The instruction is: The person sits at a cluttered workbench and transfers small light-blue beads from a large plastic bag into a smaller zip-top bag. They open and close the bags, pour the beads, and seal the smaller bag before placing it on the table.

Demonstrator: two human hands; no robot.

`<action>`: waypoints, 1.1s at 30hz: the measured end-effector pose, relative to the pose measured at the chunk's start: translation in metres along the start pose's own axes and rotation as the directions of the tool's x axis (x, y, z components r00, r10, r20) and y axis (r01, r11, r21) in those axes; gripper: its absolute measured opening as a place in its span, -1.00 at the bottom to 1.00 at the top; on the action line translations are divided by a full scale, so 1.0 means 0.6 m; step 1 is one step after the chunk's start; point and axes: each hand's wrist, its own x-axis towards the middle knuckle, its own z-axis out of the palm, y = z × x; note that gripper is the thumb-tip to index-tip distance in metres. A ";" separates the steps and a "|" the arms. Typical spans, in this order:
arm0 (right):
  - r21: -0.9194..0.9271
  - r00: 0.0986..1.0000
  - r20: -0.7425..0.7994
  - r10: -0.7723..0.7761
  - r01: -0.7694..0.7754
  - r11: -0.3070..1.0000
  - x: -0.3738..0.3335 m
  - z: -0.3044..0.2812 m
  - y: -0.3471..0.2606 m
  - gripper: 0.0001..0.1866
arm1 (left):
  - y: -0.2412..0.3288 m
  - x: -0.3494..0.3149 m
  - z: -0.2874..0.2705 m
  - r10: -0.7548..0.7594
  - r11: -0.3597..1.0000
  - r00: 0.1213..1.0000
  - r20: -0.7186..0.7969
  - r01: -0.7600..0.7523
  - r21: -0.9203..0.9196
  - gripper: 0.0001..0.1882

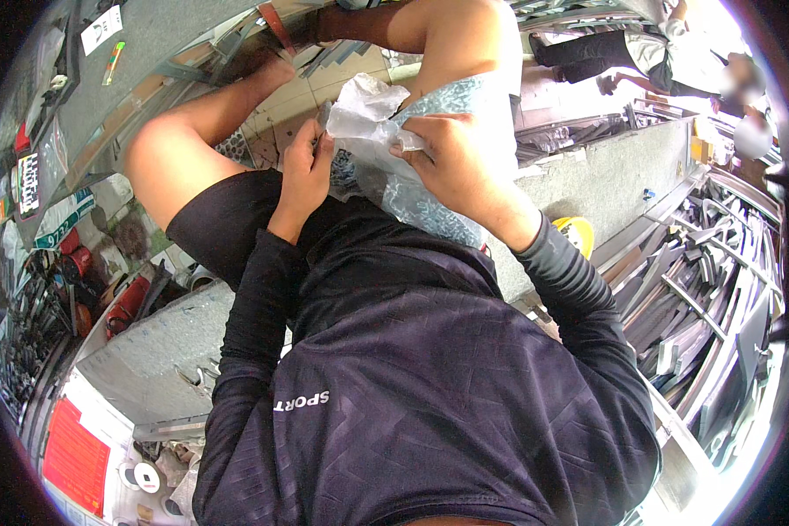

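A crumpled, translucent white plastic bag (366,103) is stretched between my two hands above my lap. My left hand (305,182) is closed, with thumb and fingers pinching its left edge. On the other side, my right hand (451,162) is also closed, its thumb and forefinger gripping a gathered fold of the plastic. Under and beside my right hand, a clear plastic sack (430,206) with bluish, small-patterned contents lies across my lap and thigh; I cannot make out what is inside.
A grey ledge (605,180) runs along the right, with a yellow round container (574,235) beside it. Long dark metal strips (710,289) are piled at far right. Another person (627,61) is at upper right. A grey bench (171,39) stands upper left, red tools (127,307) below.
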 end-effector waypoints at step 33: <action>-0.374 0.771 0.622 -0.136 0.446 0.813 0.265 0.014 0.084 -0.66 | 0.012 -0.002 0.017 0.097 0.993 0.985 -0.146 -0.106 -0.059 -0.89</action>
